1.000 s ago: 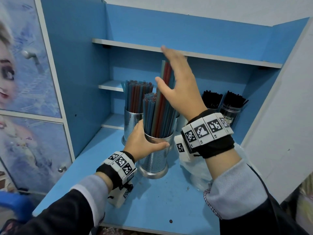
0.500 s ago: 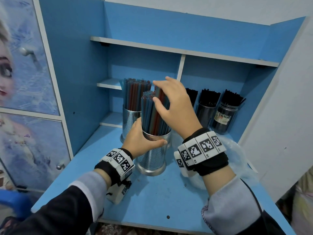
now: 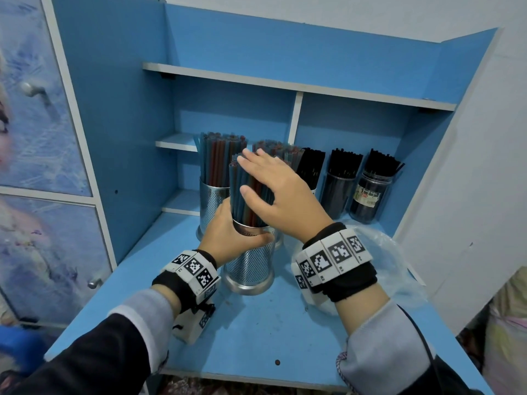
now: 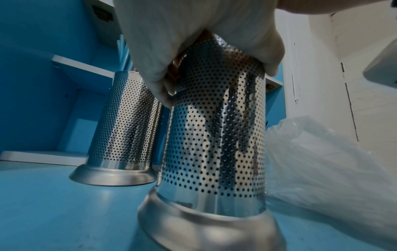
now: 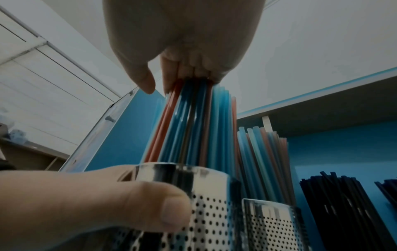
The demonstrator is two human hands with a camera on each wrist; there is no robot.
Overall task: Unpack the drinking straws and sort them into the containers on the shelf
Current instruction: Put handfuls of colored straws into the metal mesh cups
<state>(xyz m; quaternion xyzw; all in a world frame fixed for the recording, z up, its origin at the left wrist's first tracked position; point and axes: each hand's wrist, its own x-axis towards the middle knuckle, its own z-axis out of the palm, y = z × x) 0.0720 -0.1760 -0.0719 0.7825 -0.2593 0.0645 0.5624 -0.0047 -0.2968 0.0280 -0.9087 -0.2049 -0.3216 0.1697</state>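
A perforated steel cup (image 3: 251, 266) stands at the front of the blue desk (image 3: 256, 332), packed with blue and red straws (image 3: 242, 195). My left hand (image 3: 231, 235) grips the cup just under its rim, thumb across the front; the left wrist view shows the left hand (image 4: 193, 42) wrapped round that cup (image 4: 214, 135). My right hand (image 3: 256, 175) lies flat on the straw tops with its fingers straight. Seen from the right wrist, the right hand's fingers (image 5: 189, 68) press on the ends of the straws (image 5: 193, 127), above the cup (image 5: 214, 220).
A second steel cup of coloured straws (image 3: 216, 172) stands behind on the left, a third (image 3: 273, 146) behind my right hand. Jars of black straws (image 3: 370, 192) line the back right. A crumpled clear plastic bag (image 3: 385, 252) lies at the right. A shelf board (image 3: 285, 84) runs overhead.
My right hand came down from well above the cup, and the straws that stood tall under it sank level with the others. The left hand kept its grip on the cup.
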